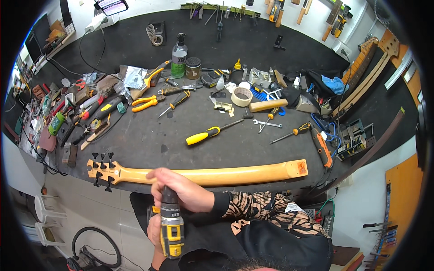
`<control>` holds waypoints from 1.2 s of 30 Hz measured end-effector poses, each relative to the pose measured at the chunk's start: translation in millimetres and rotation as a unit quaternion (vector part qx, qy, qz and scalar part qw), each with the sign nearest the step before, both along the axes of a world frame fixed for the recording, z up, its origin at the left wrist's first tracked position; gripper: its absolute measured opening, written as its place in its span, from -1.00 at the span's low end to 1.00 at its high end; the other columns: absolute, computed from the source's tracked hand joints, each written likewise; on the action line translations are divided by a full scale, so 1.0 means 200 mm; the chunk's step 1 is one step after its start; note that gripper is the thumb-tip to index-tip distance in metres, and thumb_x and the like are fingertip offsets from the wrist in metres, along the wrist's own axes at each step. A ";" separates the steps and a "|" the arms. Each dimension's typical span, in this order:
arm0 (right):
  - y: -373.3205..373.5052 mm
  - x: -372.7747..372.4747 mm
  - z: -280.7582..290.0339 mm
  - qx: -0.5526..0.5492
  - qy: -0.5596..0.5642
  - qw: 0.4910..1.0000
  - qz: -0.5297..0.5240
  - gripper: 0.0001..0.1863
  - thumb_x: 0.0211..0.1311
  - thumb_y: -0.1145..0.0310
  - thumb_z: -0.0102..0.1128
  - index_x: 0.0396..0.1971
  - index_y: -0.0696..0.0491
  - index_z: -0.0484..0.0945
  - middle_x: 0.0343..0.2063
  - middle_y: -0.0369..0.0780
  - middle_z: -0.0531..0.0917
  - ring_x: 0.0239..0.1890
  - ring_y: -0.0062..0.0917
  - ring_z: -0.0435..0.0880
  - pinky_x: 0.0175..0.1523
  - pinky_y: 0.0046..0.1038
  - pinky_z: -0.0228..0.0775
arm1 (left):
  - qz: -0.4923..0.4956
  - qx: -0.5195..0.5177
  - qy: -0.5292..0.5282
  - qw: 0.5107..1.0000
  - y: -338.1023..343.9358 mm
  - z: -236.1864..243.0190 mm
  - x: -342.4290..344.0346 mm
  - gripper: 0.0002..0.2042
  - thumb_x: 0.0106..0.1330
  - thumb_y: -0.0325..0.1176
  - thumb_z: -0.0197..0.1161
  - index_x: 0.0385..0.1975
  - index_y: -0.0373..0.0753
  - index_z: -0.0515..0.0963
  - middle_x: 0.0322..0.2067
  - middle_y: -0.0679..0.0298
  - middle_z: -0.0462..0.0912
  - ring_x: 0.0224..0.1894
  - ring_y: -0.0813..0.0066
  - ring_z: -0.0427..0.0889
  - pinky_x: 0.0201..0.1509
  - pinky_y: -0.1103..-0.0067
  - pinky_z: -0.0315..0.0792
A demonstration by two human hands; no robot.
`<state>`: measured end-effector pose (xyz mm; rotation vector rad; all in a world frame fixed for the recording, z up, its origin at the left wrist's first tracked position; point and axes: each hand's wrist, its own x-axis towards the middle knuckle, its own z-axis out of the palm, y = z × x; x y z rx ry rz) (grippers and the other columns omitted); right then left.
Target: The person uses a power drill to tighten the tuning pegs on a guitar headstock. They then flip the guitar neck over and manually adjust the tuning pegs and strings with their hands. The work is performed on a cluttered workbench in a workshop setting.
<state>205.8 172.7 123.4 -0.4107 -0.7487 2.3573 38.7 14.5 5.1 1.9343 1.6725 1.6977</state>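
Observation:
A yellow-and-black cordless drill [172, 235] is held upright in front of my body, its black chuck [169, 195] pointing toward the bench. My left hand [155, 231] is closed round the drill's grip, partly hidden behind its body. My right hand [183, 192] reaches in from the right and wraps round the chuck; its fingertips are slightly blurred. I cannot make out a bit in the chuck. Just beyond my hands, a light wooden bass guitar neck [235, 176] lies face down along the bench's near edge. Black tuners [111, 157] line its headstock at the left.
On the dark bench [153, 135] lie a yellow-and-black screwdriver [203, 135], a small wrench [267, 123], orange-handled pliers [147, 103] and a masking tape roll [242, 96]. Tools crowd the left end. A spray bottle [179, 58] and a jar [193, 68] stand at the back.

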 end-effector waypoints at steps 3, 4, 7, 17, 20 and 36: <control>0.05 -0.01 -0.10 0.221 -0.080 0.964 -0.128 -0.57 0.74 0.16 0.07 0.35 0.13 0.41 -0.06 -0.22 0.61 0.01 -0.55 0.61 0.17 -0.45 0.49 | 0.127 -0.065 0.047 0.989 -0.11 -0.04 -0.07 -0.47 0.43 -0.43 0.44 0.33 -0.40 0.44 0.04 0.04 0.62 0.04 0.11 0.67 0.15 0.35 0.56; 0.07 0.02 -0.09 0.380 -0.242 0.879 -0.153 -0.49 0.62 0.16 0.26 0.36 0.12 0.42 0.05 -0.19 0.58 0.16 -0.45 0.56 0.29 -0.39 0.41 | 0.174 -0.076 0.091 0.978 -0.13 -0.04 -0.09 -0.42 0.43 -0.43 0.43 0.39 -0.42 0.40 0.19 -0.02 0.56 0.20 0.07 0.61 0.31 0.31 0.50; 0.12 0.06 -0.09 0.702 -0.495 0.472 -0.195 -0.36 0.39 0.16 0.45 0.34 0.14 0.45 0.06 -0.14 0.57 0.20 -0.31 0.53 0.33 -0.30 0.37 | 0.231 -0.126 0.113 0.958 -0.12 0.22 -0.06 -0.34 0.47 -0.47 0.35 0.52 -0.47 0.26 0.51 -0.18 0.29 0.49 -0.05 0.42 0.57 0.19 0.32; 0.21 -0.02 -0.30 0.736 -0.516 0.426 -0.102 -0.49 0.10 -0.06 0.55 -0.25 0.09 0.63 -0.21 -0.13 0.59 -0.13 -0.25 0.57 -0.08 -0.23 0.48 | 0.177 -0.086 -0.169 0.966 -0.13 0.13 -0.31 -0.51 0.50 -0.51 0.27 0.41 -0.45 0.45 0.19 0.05 0.63 -0.06 0.37 0.67 0.17 0.43 0.57; 0.23 0.03 -0.34 0.742 -0.500 0.428 -0.124 -0.49 0.08 0.07 0.61 -0.19 0.12 0.58 -0.22 -0.10 0.54 -0.11 -0.19 0.58 -0.03 -0.20 0.51 | 0.137 -0.021 -0.288 0.948 -0.06 0.18 -0.50 -0.42 0.47 -0.50 0.23 0.49 -0.42 0.33 0.18 0.02 0.63 -0.21 0.48 0.62 -0.01 0.54 0.54; 0.39 -0.06 -0.14 0.737 -0.384 0.556 -0.018 -0.65 0.32 0.19 0.50 -0.12 0.11 0.61 -0.21 -0.15 0.61 -0.08 -0.22 0.62 0.06 -0.18 0.49 | -0.040 -0.200 -0.451 0.869 -0.10 0.62 -0.94 -0.35 0.43 -0.16 0.52 0.44 -0.29 0.48 0.01 0.01 0.76 -0.31 0.54 0.65 -0.17 0.58 0.58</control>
